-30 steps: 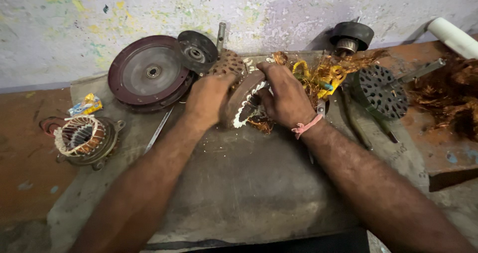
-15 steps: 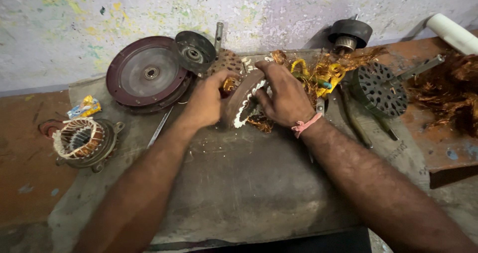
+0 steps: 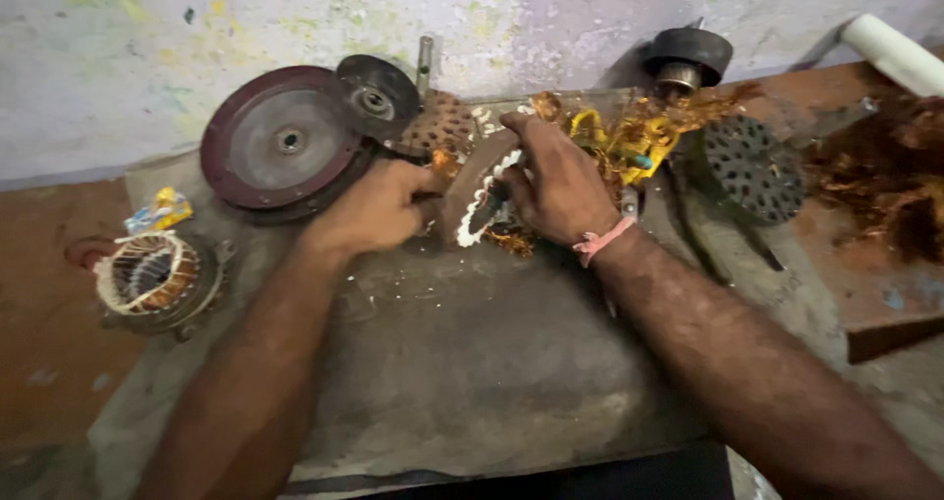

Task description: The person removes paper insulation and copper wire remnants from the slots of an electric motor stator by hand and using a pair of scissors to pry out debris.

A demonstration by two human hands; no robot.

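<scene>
A person's two bare hands close on a stator (image 3: 479,190) standing on edge near the upper centre of the frame, on a worn grey slab (image 3: 472,362) set against a pale, paint-flecked wall (image 3: 511,8). The left hand (image 3: 379,205) grips the stator's left side, fingers curled tight around its rim. The right hand (image 3: 560,180) bears on the stator from the right, fingers bent over its top edge; a pink band (image 3: 602,240) circles that wrist. White slot insulation shows as a toothed line along the stator's inner edge, with scraps of copper wire just below it.

Just beyond the right hand, in the upper centre-right, lies a tangle of copper winding and yellow sleeving (image 3: 629,136). In the upper left, a dark red round end cover (image 3: 280,146) leans at the wall, with a smaller dark disc (image 3: 377,92) overlapping its right edge. At the left edge, a second wound stator (image 3: 157,279) rests well apart from the hands, a small bright wrapper (image 3: 159,210) just above it. On the right, a perforated dark cover (image 3: 755,171) lies near a heap of reddish stripped wire (image 3: 890,176); a black cylindrical part (image 3: 688,58) stands at the wall, and a white pipe (image 3: 895,53) crosses the upper right corner.
</scene>
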